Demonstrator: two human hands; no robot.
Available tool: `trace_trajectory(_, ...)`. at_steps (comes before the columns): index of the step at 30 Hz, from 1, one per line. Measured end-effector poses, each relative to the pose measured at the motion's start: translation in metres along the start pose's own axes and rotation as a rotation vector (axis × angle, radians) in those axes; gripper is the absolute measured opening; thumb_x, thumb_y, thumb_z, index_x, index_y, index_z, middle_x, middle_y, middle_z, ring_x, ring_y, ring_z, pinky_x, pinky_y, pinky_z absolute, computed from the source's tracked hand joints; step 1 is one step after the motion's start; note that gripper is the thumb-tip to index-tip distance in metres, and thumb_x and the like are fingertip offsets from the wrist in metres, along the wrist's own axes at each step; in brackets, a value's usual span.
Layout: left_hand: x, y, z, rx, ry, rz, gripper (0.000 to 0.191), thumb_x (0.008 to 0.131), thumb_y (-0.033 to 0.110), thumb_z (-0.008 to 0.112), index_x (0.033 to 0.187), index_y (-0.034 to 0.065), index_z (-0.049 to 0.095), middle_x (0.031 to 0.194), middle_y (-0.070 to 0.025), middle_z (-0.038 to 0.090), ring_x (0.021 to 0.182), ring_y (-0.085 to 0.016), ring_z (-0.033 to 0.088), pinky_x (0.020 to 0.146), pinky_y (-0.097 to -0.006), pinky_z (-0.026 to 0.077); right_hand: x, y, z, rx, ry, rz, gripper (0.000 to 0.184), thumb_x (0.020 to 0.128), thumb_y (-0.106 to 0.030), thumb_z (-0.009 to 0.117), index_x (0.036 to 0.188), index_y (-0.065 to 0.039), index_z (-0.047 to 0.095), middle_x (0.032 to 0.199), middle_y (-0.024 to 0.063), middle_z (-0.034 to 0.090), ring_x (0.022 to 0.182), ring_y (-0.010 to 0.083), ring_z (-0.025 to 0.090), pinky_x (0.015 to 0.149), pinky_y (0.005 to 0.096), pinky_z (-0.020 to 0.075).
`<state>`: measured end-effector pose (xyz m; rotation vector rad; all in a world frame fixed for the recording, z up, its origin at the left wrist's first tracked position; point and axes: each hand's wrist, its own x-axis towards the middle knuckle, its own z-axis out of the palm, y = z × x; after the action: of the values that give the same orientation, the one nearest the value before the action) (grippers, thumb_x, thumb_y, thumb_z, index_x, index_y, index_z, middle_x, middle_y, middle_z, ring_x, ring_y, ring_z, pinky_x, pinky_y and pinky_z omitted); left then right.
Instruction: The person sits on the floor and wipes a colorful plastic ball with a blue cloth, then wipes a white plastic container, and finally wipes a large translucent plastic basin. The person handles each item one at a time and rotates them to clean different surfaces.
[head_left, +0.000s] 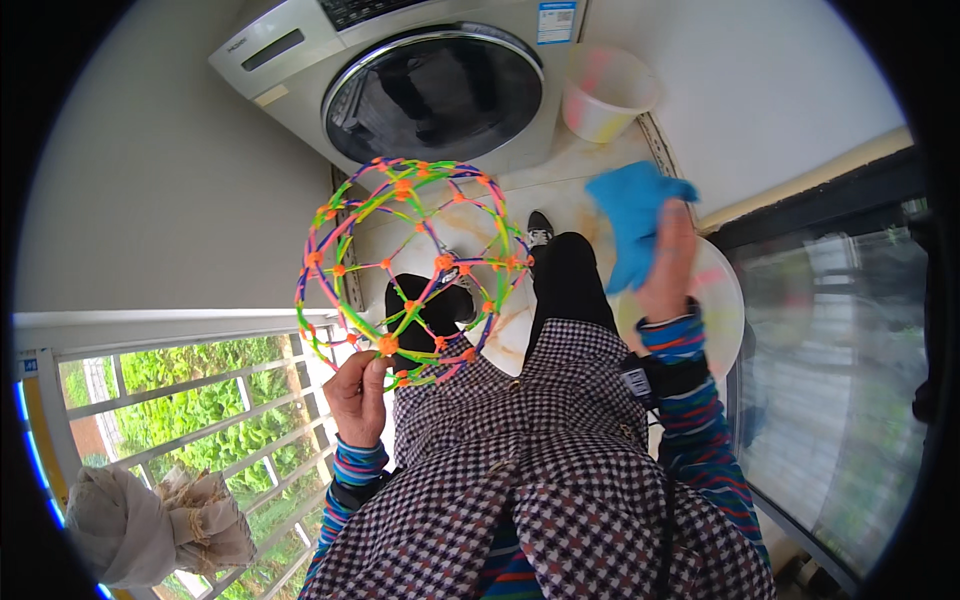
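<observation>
My left hand (358, 397) pinches the lower edge of an expanding Hoberman-style plastic ball (414, 306) between thumb and fingers. The ball is spread into a wide lattice of green, pink, yellow and purple struts with orange joints, held up in front of my legs. In my right hand (670, 262) is a blue cloth (634, 217), bunched at the fingers and hanging free of the ball. Motion blurs that hand a little. Below the cloth, partly covered by my right hand and sleeve, stands a round whitish tub (716, 307).
A front-loading washing machine (300, 94) stands ahead, beside a translucent plastic bucket (600, 112) on the tiled floor. A barred window (217, 397) is at my left, with a tied curtain (124, 525) near it. A dark-framed glass door (817, 345) is at my right.
</observation>
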<state>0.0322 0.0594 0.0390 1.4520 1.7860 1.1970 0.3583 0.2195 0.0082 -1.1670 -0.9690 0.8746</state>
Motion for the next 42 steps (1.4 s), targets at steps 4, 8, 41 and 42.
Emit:
trace_trajectory(4,-0.005,-0.008,0.003,-0.031,0.026,0.014,0.017,0.092,0.007,0.052,0.087,-0.0057,0.062,0.074,-0.005,0.061,0.066,-0.009,0.051,0.059,-0.0223,0.04,-0.038,0.02,0.057,-0.422,-0.303,-0.128,0.025,0.097,-0.026,0.049,0.09,-0.002,0.052,0.077,0.0165,0.059,0.07,0.0287,0.058,0.062,0.041,0.0449)
trace_trajectory(8,-0.013,-0.015,0.005,0.044,0.051,0.024,0.025,0.095,0.017,0.051,0.087,-0.0034,0.063,0.07,-0.0011,0.056,0.063,-0.006,0.045,0.054,-0.0214,0.033,-0.071,0.045,0.09,-0.32,-0.554,-0.352,0.019,0.093,-0.02,0.053,0.096,-0.005,0.042,0.073,0.0205,0.056,0.069,0.0421,0.058,0.056,0.0476,0.0445)
trace_trajectory(41,-0.035,-0.051,-0.047,-0.022,0.052,-0.021,0.045,0.092,0.028,0.054,0.059,-0.0022,0.056,0.052,-0.0061,0.051,0.046,-0.013,0.044,0.047,-0.0301,0.031,0.007,0.039,0.088,0.011,-1.207,0.361,0.027,0.092,-0.021,0.061,0.103,0.004,0.06,0.085,0.0003,0.063,0.076,0.0071,0.052,0.069,0.025,0.0455)
trace_trajectory(42,-0.035,-0.056,-0.048,-0.048,0.084,-0.042,0.046,0.093,0.03,0.054,0.059,-0.0016,0.057,0.051,-0.0043,0.05,0.045,-0.011,0.042,0.046,-0.0286,0.028,0.006,0.037,0.084,0.124,-1.21,0.498,0.029,0.09,-0.018,0.063,0.109,0.004,0.061,0.093,-0.0001,0.064,0.082,0.0067,0.055,0.077,0.0236,0.0466)
